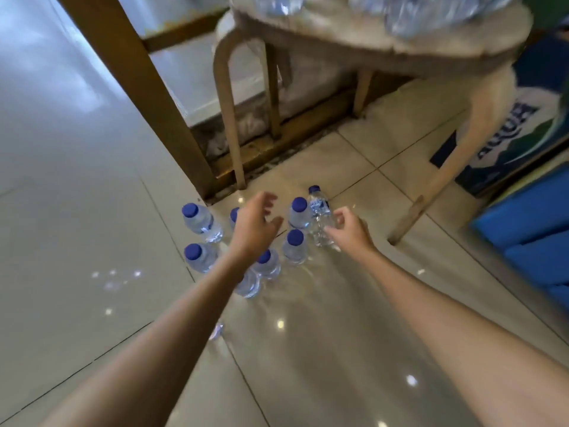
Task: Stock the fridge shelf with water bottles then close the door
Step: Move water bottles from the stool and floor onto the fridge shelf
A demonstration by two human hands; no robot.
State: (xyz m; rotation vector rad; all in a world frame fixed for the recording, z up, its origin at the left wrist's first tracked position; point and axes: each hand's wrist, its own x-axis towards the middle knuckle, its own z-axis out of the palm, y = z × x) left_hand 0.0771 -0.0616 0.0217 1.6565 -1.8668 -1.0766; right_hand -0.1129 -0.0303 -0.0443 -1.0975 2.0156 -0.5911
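Water bottles with blue caps stand in a loose cluster on the glossy beige tiled floor. Their long axes are upright and their caps point up at the camera. One labelled bottle at the far right of the cluster leans, its cap tipped up and away from the person; it is blurred. One more bottle shows partly under the left forearm, and a sliver of another lies lower down beside that arm.

The left grip hovers over the middle of the cluster, released, with its fingers spread and loosely bent and nothing in it. The right grip is just beside the leaning bottle with its fingers curled toward the bottle's body. I cannot tell whether it grasps the bottle or only touches it.

Beyond the bottles a round worktop on pale bent legs carries a plastic-wrapped bottle pack, blurred at the top edge. To its left a brown wooden post slants down to the floor. At the right a printed carton in blue, white and green stands on the tiles, and blue crates are stacked near it.
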